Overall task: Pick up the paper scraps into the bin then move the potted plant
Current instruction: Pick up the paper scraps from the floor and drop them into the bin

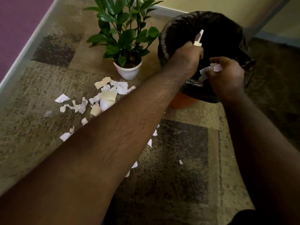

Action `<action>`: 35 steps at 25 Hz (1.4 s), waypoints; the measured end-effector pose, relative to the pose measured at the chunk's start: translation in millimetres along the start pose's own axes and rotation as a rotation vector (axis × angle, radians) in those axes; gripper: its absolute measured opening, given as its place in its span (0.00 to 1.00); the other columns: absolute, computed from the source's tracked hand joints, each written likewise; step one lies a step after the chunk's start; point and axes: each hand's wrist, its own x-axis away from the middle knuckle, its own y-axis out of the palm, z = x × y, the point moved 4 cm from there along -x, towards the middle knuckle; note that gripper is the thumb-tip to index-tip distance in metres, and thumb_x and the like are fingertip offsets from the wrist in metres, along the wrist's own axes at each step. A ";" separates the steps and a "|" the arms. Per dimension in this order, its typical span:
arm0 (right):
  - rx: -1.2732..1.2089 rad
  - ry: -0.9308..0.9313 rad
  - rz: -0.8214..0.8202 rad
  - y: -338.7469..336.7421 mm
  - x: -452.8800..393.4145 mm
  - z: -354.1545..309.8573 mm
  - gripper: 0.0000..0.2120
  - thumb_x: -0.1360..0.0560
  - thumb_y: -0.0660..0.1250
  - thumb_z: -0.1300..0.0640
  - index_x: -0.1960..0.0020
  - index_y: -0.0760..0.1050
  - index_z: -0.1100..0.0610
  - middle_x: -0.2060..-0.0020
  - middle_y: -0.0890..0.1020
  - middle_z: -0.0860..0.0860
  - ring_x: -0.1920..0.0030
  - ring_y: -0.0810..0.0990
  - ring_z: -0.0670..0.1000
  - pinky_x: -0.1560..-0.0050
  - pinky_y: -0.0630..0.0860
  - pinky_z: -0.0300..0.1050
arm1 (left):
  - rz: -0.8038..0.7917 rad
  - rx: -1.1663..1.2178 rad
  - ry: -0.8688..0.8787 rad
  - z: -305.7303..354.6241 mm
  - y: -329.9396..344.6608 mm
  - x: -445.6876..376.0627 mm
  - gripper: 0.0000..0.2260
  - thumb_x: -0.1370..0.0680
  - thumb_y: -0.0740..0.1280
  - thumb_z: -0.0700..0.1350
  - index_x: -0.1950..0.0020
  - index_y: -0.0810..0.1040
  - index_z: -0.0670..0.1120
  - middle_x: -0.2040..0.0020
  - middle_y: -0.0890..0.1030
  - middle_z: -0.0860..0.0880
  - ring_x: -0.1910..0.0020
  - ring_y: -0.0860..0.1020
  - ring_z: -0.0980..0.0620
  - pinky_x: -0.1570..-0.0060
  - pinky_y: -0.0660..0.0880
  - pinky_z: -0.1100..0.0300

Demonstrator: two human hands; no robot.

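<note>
Both hands are over the mouth of an orange bin [181,102] lined with a black bag [177,25]. My left hand [185,58] is closed on white paper scraps that stick up from its fingers. My right hand [227,75] is closed on more white scraps at the bin's near rim. Several torn paper scraps [105,95] lie scattered on the carpet to the left of the bin, some hidden under my left forearm. A potted plant [128,70] with green leaves stands in a white pot, left of the bin and just behind the scraps.
A patterned beige and brown carpet [40,88] covers the floor. A pale skirting edge [24,51] and purple surface run along the left. A yellow wall [211,5] rises behind the bin, with darker floor at the right.
</note>
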 end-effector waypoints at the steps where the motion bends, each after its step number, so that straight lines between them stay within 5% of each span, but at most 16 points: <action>1: 0.030 -0.010 -0.013 1.7 -2.1 2.7 0.18 0.24 0.68 0.55 0.34 0.75 0.52 0.39 0.79 0.52 0.43 0.77 0.47 0.42 0.78 0.46 | -0.014 -0.024 0.016 0.6 1.8 0.9 0.13 0.22 0.60 0.40 0.40 0.77 0.48 0.36 0.73 0.44 0.41 0.75 0.45 0.49 0.70 0.62; 7: 0.112 -0.050 -0.043 2.0 -5.5 -1.8 0.21 0.27 0.71 0.52 0.35 0.73 0.53 0.36 0.75 0.55 0.38 0.75 0.53 0.41 0.74 0.45 | -0.067 -0.024 0.074 12.0 -5.9 8.4 0.16 0.23 0.66 0.45 0.35 0.73 0.51 0.21 0.53 0.43 0.31 0.69 0.42 0.41 0.74 0.55; 10: 0.098 -0.072 -0.022 -0.1 -4.8 -4.6 0.16 0.28 0.68 0.59 0.40 0.74 0.56 0.38 0.74 0.55 0.40 0.75 0.53 0.42 0.71 0.41 | 0.081 0.064 0.135 14.1 -27.6 14.1 0.16 0.23 0.62 0.37 0.37 0.73 0.49 0.22 0.56 0.45 0.31 0.69 0.44 0.41 0.75 0.57; 12: 0.057 -0.100 0.017 -2.4 -4.3 -10.4 0.14 0.29 0.64 0.62 0.43 0.75 0.57 0.38 0.74 0.56 0.40 0.75 0.52 0.41 0.69 0.37 | 0.230 0.127 0.168 8.7 -50.1 21.5 0.18 0.26 0.59 0.33 0.40 0.75 0.46 0.26 0.64 0.45 0.30 0.69 0.47 0.38 0.72 0.61; 14: -0.009 -0.197 0.102 -5.7 1.1 -24.2 0.14 0.30 0.60 0.63 0.45 0.76 0.59 0.40 0.75 0.57 0.40 0.74 0.51 0.42 0.68 0.33 | 0.394 0.227 0.228 -4.1 -74.7 34.1 0.17 0.29 0.57 0.30 0.45 0.77 0.42 0.35 0.72 0.43 0.38 0.73 0.49 0.46 0.74 0.70; 17: -0.135 -0.490 0.176 2.3 25.1 -56.0 0.12 0.32 0.58 0.66 0.51 0.75 0.61 0.46 0.77 0.58 0.43 0.76 0.51 0.43 0.74 0.44 | 0.636 0.258 0.299 -47.4 -106.8 62.9 0.13 0.31 0.56 0.30 0.54 0.78 0.38 0.47 0.77 0.40 0.50 0.75 0.52 0.58 0.75 0.68; 21: -0.045 -0.656 -0.201 73.7 83.2 -78.2 0.14 0.29 0.60 0.61 0.45 0.72 0.52 0.43 0.74 0.54 0.43 0.74 0.52 0.46 0.75 0.49 | 0.651 0.163 0.022 -158.0 -97.3 130.7 0.11 0.32 0.58 0.31 0.60 0.75 0.45 0.55 0.75 0.46 0.56 0.75 0.52 0.60 0.72 0.63; 24: 0.153 -0.534 -0.718 148.3 139.7 -55.1 0.27 0.27 0.69 0.54 0.31 0.65 0.45 0.33 0.69 0.50 0.35 0.72 0.51 0.41 0.71 0.44 | 0.405 0.064 -0.486 -252.5 -51.8 203.8 0.11 0.30 0.63 0.34 0.54 0.75 0.49 0.48 0.76 0.47 0.51 0.77 0.46 0.51 0.77 0.55; 27: 0.291 -0.328 -1.132 200.2 203.1 -13.0 0.49 0.33 0.77 0.49 0.23 0.49 0.41 0.22 0.50 0.51 0.25 0.60 0.59 0.31 0.67 0.56 | -0.077 -0.007 -0.784 -294.4 1.6 275.4 0.23 0.30 0.70 0.38 0.36 0.71 0.42 0.35 0.71 0.38 0.36 0.71 0.39 0.38 0.70 0.50; 29: 0.398 -0.380 -1.204 219.9 241.2 6.9 0.57 0.36 0.78 0.43 0.23 0.39 0.38 0.22 0.38 0.50 0.23 0.48 0.62 0.31 0.66 0.65 | -0.358 -0.013 -0.779 -294.3 26.4 314.7 0.32 0.30 0.74 0.43 0.29 0.65 0.43 0.29 0.66 0.39 0.30 0.67 0.41 0.35 0.69 0.52; 32: 0.489 -0.535 -1.120 233.0 280.7 20.5 0.60 0.38 0.75 0.37 0.26 0.31 0.36 0.23 0.32 0.52 0.23 0.43 0.64 0.37 0.70 0.67 | -0.832 -0.017 -0.666 -274.4 57.6 361.9 0.50 0.36 0.74 0.60 0.23 0.52 0.44 0.24 0.58 0.41 0.24 0.56 0.40 0.30 0.65 0.48; 33: 0.491 -0.559 -1.089 234.6 287.6 22.1 0.58 0.37 0.73 0.36 0.26 0.30 0.35 0.23 0.31 0.54 0.23 0.44 0.65 0.39 0.71 0.67 | -0.910 -0.003 -0.632 -265.6 66.4 370.9 0.56 0.38 0.74 0.63 0.22 0.45 0.46 0.22 0.50 0.42 0.22 0.48 0.40 0.26 0.56 0.45; 35: 0.492 -0.570 -1.064 238.6 295.5 23.0 0.52 0.33 0.69 0.36 0.26 0.32 0.35 0.23 0.32 0.55 0.23 0.45 0.67 0.42 0.73 0.66 | -0.800 0.019 -0.617 -247.4 79.5 378.6 0.55 0.36 0.75 0.62 0.22 0.44 0.49 0.22 0.49 0.42 0.22 0.47 0.41 0.24 0.51 0.46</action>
